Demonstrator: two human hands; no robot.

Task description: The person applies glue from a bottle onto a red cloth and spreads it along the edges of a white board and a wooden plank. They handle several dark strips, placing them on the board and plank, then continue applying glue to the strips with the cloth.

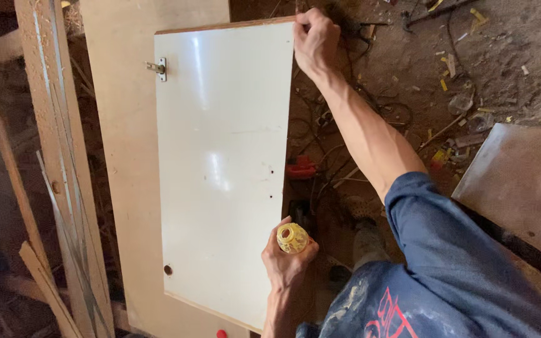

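Observation:
A white laminated panel (220,156) lies over a larger brown board (126,188). A metal hinge (158,67) sits on the panel's far left edge, and a round hole (168,270) is near its lower left corner. My right hand (314,40) is stretched out and grips the panel's far right corner. My left hand (283,263) is beside the panel's near right edge, closed around a yellow ribbed tool handle (292,238). The handle's butt end faces the camera and the tool's tip is hidden.
Wooden slats (51,125) lean at the left. A grey-brown board (521,181) lies at the right. The dirt floor (408,75) carries cables, wood scraps and yellow bits, with a red tool (300,168) just beside the panel's right edge.

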